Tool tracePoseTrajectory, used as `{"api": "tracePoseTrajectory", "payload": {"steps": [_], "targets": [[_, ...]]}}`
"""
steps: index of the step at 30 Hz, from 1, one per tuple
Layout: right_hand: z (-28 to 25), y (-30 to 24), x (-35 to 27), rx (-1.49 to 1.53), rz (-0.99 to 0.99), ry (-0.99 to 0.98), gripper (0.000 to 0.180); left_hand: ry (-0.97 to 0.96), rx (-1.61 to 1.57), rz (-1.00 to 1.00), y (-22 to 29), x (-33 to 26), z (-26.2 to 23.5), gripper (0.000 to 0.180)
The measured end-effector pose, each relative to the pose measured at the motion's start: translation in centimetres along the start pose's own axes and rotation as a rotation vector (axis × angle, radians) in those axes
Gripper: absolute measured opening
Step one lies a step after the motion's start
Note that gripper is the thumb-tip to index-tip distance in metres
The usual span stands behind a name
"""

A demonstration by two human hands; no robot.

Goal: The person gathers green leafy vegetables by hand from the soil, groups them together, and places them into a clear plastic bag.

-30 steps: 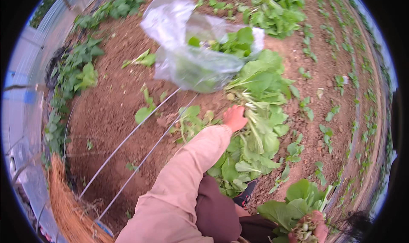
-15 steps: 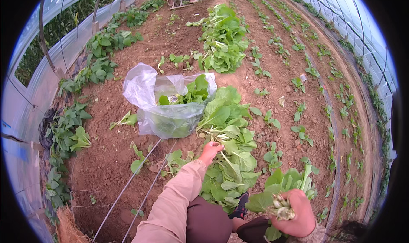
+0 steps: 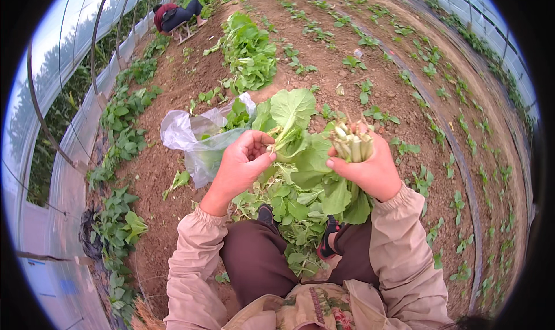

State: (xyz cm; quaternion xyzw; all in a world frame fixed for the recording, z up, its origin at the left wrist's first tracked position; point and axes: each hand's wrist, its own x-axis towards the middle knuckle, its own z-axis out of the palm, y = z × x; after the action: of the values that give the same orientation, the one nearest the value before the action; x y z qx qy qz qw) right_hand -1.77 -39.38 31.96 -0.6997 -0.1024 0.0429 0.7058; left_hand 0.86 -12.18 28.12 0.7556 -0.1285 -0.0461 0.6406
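My right hand (image 3: 373,168) is wrapped round a bunch of leafy greens (image 3: 354,145), with the pale stem ends turned up and the leaves hanging below. To its left, my left hand (image 3: 245,159) pinches the stem of a single leafy green (image 3: 292,113), whose broad leaf spreads up and away from me. Both hands are raised in front of my knees. Under them, between my feet, lies a pile of cut greens (image 3: 295,205). Beyond my left hand stands a clear plastic bag (image 3: 185,134) with greens inside; my hand and the held leaf hide part of it.
Farther ahead lies a long heap of picked greens (image 3: 248,52). Rows of small seedlings (image 3: 355,63) run along the soil at right. Bushy plants (image 3: 118,156) line the plastic wall at left. Another person (image 3: 176,19) sits bent on a low stool at the far left.
My left hand has lifted a leafy green from the pile. My right hand has brought its bunch up and inward from the lower right. The view has turned rightward.
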Motion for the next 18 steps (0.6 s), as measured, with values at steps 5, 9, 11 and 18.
{"api": "tracePoseTrajectory", "payload": {"steps": [5,9,11,18], "targets": [[0.4,0.2,-1.4,0.026,-0.133,-0.029,0.043,0.014,0.156,0.094,3.4,-1.2,2.4,0.023],[-1.3,0.8,-2.0,-0.160,-0.123,-0.020,0.039,0.090,0.434,0.263,3.4,-1.7,3.5,0.017],[-3.9,0.6,-2.1,-0.382,-0.094,0.018,0.039,0.152,0.507,0.336,3.6,-1.9,3.0,0.015],[-4.9,2.2,-0.1,-0.255,-0.136,0.080,0.037,-0.186,0.296,0.451,3.4,-0.7,2.9,0.013]]}}
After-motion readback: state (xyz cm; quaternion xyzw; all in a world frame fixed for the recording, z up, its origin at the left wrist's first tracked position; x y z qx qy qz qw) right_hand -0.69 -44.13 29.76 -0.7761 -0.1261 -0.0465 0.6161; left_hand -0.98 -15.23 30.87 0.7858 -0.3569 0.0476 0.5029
